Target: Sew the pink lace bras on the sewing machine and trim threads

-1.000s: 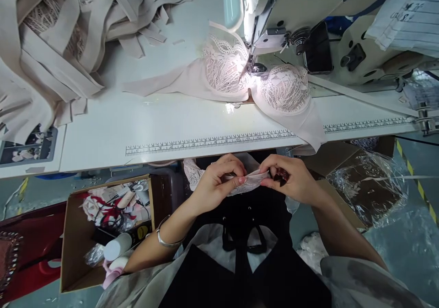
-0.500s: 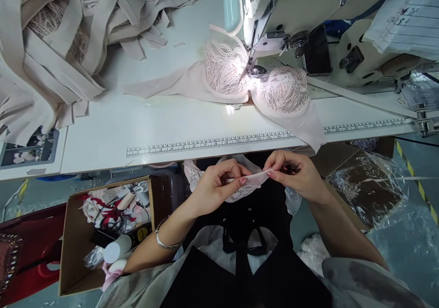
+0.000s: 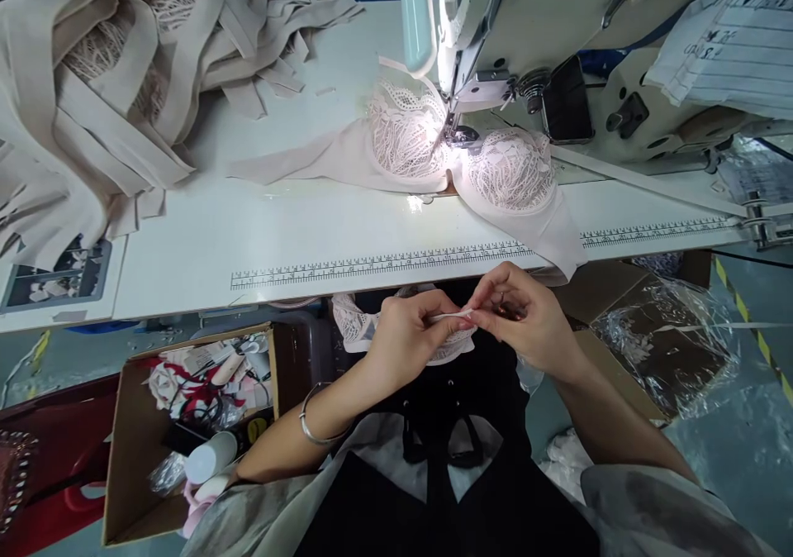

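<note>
In front of my body, just below the table edge, my left hand [image 3: 410, 332] pinches the narrow edge of a pale pink lace bra [image 3: 352, 319]. My right hand [image 3: 519, 313] grips the same edge between thumb and fingers. The fingertips of both hands almost meet. Most of this bra hangs down onto my lap, partly hidden by my hands. Another pale pink lace bra [image 3: 509, 173] lies spread on the table, its middle near the needle of the sewing machine [image 3: 557, 3]. One wing of it droops over the table edge.
A heap of beige bra pieces [image 3: 117, 94] covers the table's left side. A ruler strip [image 3: 384, 261] runs along the front edge. Below left stands a cardboard box [image 3: 133, 449] of scraps and bottles. Clear plastic [image 3: 675, 334] lies at the right. A phone [image 3: 567, 102] rests by the machine.
My left hand has slid right along the bra's edge and my right hand has shifted slightly left, so the stretch of edge between them is shorter. The bra on the table stays put.
</note>
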Demonstrator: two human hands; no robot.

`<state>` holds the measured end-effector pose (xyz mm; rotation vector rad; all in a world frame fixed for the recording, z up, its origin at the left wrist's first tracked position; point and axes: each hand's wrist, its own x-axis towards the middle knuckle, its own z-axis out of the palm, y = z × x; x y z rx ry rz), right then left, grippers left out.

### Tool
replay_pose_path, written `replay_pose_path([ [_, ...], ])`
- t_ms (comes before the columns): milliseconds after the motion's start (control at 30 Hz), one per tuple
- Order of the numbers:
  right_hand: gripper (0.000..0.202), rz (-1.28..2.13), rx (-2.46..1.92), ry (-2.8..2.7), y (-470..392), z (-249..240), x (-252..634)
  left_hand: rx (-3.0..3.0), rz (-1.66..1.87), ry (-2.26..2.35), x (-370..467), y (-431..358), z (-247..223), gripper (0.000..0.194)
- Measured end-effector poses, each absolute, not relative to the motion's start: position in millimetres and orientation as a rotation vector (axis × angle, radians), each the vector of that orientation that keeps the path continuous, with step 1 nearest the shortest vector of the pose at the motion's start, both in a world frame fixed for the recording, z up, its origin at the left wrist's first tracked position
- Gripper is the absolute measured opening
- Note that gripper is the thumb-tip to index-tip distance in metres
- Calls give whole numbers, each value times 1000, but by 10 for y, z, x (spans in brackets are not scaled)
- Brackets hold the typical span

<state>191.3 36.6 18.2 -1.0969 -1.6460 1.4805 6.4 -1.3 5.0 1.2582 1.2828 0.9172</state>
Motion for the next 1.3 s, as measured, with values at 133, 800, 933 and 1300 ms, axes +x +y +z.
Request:
replay_pose_path([
  [133,38,1478,-1101,-1658,411,92,1995,1009,914,1174,38,25,15,29],
  [800,40,1696,-1106,-1690,444,58,1887,1079,957,1143,40,49,-1,23],
  [933,40,1735,-1114,-1568,428,36,1881,1069,972,1139,38,51,2,22],
  [1300,47,1478,-1185,-1735,398,68,1840,1027,1014,1239,131,-16,-1,24],
])
